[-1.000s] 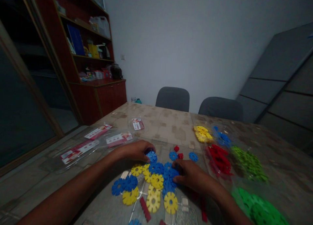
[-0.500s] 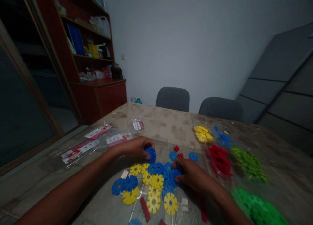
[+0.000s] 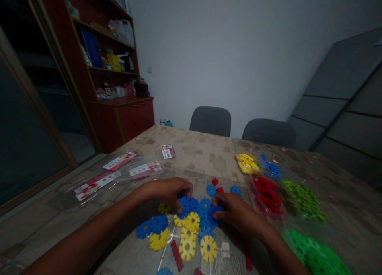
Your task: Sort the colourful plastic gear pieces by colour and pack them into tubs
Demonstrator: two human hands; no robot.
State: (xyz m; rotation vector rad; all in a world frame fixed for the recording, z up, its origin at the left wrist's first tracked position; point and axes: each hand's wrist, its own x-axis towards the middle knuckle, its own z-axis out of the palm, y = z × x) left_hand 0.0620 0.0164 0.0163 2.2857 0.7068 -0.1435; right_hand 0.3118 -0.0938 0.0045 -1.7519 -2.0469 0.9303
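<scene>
My left hand point(image 3: 171, 190) is closed on a blue notched disc point(image 3: 185, 203), thumb in front, low over the pile of discs. Several blue notched discs point(image 3: 205, 211) lie between my hands, overlapping or joined; I cannot tell which. On the right, my right hand point(image 3: 231, 207) pinches another blue disc at the edge of that group. Yellow notched discs point(image 3: 188, 246) spread just below, one of them point(image 3: 164, 208) partly covered by my left wrist. Two more blue discs point(image 3: 152, 226) and a yellow disc point(image 3: 159, 239) sit left of the group.
Clear bags hold yellow point(image 3: 247, 164), red point(image 3: 267, 197), lime green point(image 3: 303, 199) and green pieces point(image 3: 314, 253) at the right. Labelled plastic packets point(image 3: 145, 170) lie at the left. Dark red strips point(image 3: 177, 255) rest near the front. Grey chairs point(image 3: 210, 120) stand beyond the table point(image 3: 205, 151).
My left hand has come down and slightly right, bringing its blue disc onto the blue and yellow group. My right hand stays nearly in place, still pinching its disc.
</scene>
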